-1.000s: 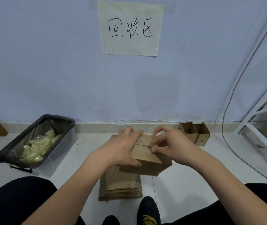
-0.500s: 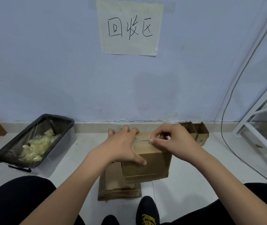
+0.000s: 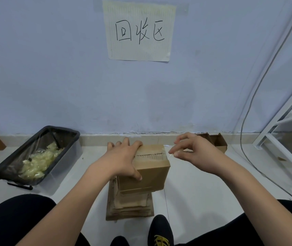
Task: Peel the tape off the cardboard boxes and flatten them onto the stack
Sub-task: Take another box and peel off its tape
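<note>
Two bare hands work over a closed brown cardboard box [image 3: 149,172] that stands on a stack of flattened brown cardboard sheets [image 3: 130,205] on the pale tiled floor [image 3: 194,181]. The left hand [image 3: 122,160] grips the box by its left top edge, fingers curled over the far side and thumb pressed on the near face. The right hand [image 3: 194,150] hangs just off the box's top right corner, apart from the cardboard, its thumb and forefinger pinched together on a thin strip of clear tape [image 3: 170,151] that is barely visible; how far that strip runs cannot be told. Across the box top runs a jagged seam between the flaps. Well to the left sits a clear plastic bin with a black rim [image 3: 67,167], lined with film and holding a heap of crumpled yellowish tape scraps [image 3: 40,161]. Behind the right hand, against the beige skirting, stand small open brown cardboard boxes [image 3: 216,142], partly hidden by the fingers. On the light blue wall [image 3: 53,77] above hangs a lined paper sign with handwritten black characters [image 3: 139,31]. A grey cable [image 3: 244,125] curves down the wall to the floor on the right, beside a white metal frame [image 3: 280,148]. At the bottom edge are the person's dark trouser legs and a black shoe with yellow laces [image 3: 161,231], just beside the stack's near right corner.
</note>
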Action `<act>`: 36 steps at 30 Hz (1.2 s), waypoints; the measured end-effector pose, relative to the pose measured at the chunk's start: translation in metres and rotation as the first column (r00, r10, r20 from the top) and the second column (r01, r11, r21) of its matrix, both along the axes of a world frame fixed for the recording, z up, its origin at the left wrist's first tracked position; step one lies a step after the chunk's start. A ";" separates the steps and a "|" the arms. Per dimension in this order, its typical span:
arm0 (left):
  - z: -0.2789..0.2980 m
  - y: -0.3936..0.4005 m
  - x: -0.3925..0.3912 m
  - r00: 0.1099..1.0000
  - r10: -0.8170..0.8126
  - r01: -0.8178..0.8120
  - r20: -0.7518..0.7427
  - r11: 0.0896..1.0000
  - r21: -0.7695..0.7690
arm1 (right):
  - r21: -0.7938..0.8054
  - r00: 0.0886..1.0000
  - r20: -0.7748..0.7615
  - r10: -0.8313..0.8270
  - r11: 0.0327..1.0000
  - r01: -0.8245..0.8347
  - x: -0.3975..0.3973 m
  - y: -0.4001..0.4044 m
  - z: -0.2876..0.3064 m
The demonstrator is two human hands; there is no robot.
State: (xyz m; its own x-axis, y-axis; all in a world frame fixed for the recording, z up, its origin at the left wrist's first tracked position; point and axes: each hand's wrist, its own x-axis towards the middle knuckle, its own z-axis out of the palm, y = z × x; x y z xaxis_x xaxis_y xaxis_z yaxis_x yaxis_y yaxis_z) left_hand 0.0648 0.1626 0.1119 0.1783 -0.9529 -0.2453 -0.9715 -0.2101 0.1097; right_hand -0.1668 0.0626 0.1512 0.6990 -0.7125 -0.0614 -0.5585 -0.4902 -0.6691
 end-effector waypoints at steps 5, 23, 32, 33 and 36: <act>-0.002 -0.001 -0.002 1.000 -0.019 0.018 0.011 1.000 0.002 | -0.122 0.996 -0.079 -0.046 0.992 0.037 0.004 0.000 0.000; -0.012 -0.004 -0.006 0.997 -0.042 0.041 -0.069 0.999 -0.015 | -0.123 0.994 0.073 -0.085 0.988 0.093 0.011 0.005 -0.005; -0.017 -0.003 -0.006 0.993 -0.061 0.063 -0.098 0.998 0.016 | -0.166 0.999 -0.047 -0.004 0.986 -0.004 0.014 0.004 -0.012; -0.018 -0.004 -0.006 0.994 -0.063 0.064 -0.093 0.998 0.006 | -0.158 0.999 -0.036 -0.006 0.987 0.000 0.015 0.005 -0.013; -0.018 -0.005 -0.008 0.993 -0.079 0.076 -0.083 0.997 -0.033 | -0.089 1.000 0.007 -0.009 0.996 0.009 0.016 0.009 -0.012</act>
